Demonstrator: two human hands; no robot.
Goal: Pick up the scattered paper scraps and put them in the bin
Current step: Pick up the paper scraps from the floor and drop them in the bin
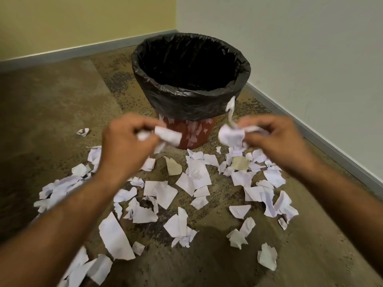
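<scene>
Both grips are clenched on paper: the left hand (122, 139) squeezes a crumpled white wad (165, 136), fingers curled tight around it, and the right hand (277, 141) is closed on a second crumpled wad (232, 136) with a thin twisted strip trailing upward from it. Both hands hang in the air in front of the bin (190, 79), below its rim, and both are blurred. That bin is a red-brown bucket lined with a black plastic bag (186, 104) folded down over the rim; its inside is too dark to tell what it holds. On the carpeted floor (51, 100), beneath the hands, lies a wide scatter of torn white paper scraps (161, 191), with two tan pieces (173, 167) among them. One small crumpled scrap (83, 131) sits apart, off to the left.
</scene>
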